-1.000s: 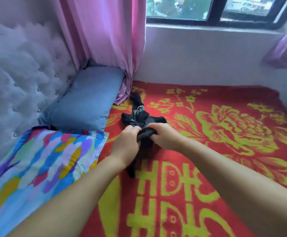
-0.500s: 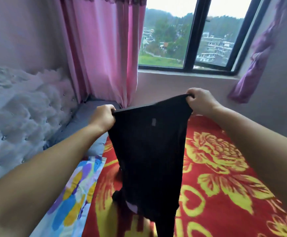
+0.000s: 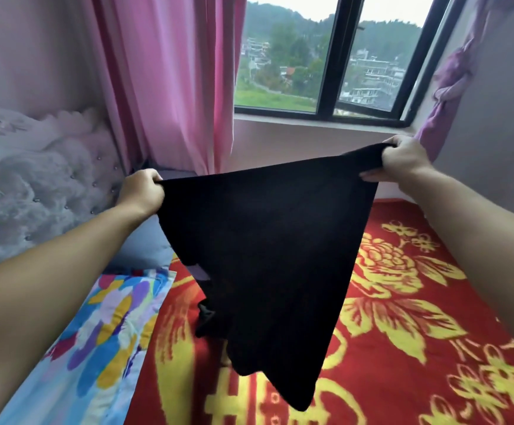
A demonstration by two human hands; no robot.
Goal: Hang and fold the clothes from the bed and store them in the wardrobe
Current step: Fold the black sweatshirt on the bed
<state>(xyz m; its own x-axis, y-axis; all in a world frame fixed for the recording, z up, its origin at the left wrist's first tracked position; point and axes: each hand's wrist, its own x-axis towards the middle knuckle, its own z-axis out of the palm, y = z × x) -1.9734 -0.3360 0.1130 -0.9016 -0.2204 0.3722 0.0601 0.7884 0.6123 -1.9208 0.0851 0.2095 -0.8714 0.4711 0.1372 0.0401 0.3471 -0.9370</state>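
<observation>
A: Black garment (image 3: 268,256) stretched wide between left hand (image 3: 143,191) and right hand (image 3: 403,159), each fist gripping a top corner, tail dangling over the red blanket (image 3: 418,348). Barely started, nothing folded or hung.

B: Yep. No wardrobe or hanger visible. Patterned pillow (image 3: 96,348) under left arm, pink curtain (image 3: 169,81) beyond. Nothing blocking.

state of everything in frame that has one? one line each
black garment: lifted above the bed, stretched between both hands, lower end hanging
left hand: gripping the garment's left top corner
right hand: gripping its right top corner
pink curtain: hanging loose beside the window
purple curtain: knotted up
window: looks closed
red blanket: spread flat
</observation>
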